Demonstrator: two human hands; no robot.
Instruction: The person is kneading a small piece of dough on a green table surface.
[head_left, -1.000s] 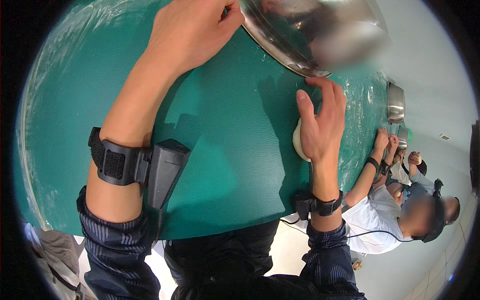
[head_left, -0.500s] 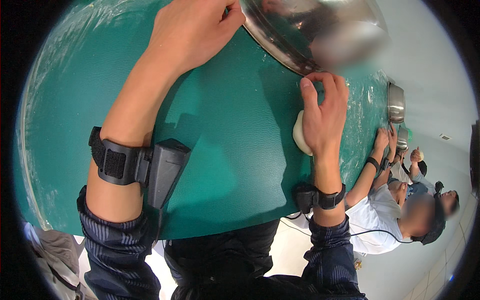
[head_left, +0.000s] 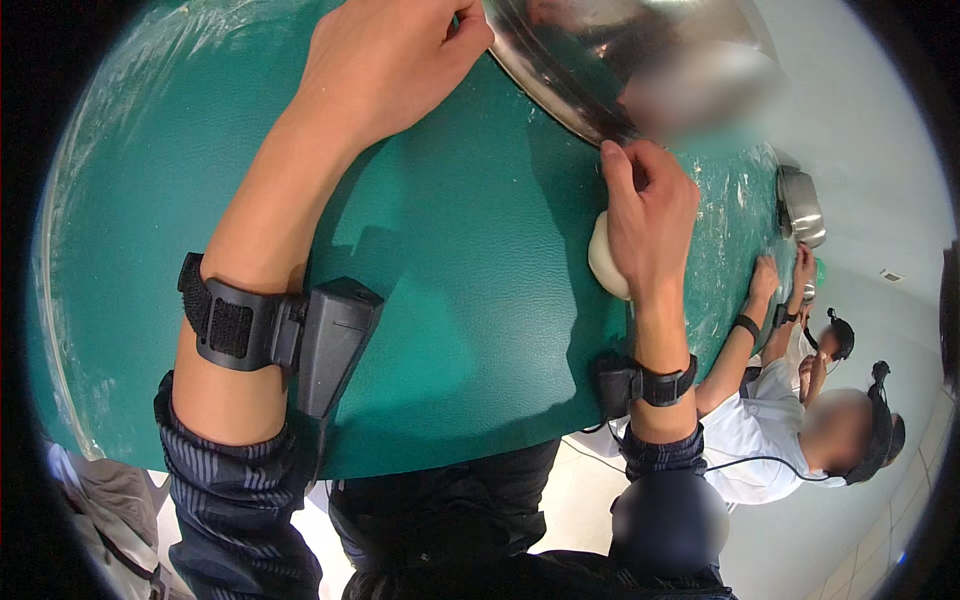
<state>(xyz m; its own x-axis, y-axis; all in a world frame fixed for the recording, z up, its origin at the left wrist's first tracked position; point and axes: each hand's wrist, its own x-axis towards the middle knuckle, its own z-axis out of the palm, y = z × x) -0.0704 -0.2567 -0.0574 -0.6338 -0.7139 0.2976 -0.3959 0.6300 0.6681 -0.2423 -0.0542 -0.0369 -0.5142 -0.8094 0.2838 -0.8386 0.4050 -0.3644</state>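
Observation:
A large shiny steel basin is at the top of the view, its rim slanting down toward my right hand. My left hand is closed at the basin's left edge, thumb pressed against the rim; its other fingertips run out of the picture. At the rim's lower right end, my right hand is closed too, thumb and curled fingers pinching the edge. A pale, smooth lump of dough lies on the green table just left of my right hand, which partly covers it.
The green table top has flour smears along its left and right sides. To the right, a person in a white shirt has both hands by a steel bowl. Others sit beyond. A cable runs from my right side.
My right fingers have curled in tighter at the basin's rim. My left hand has hardly moved. On the right, the other person's steel bowl has tilted and their far hand has shifted.

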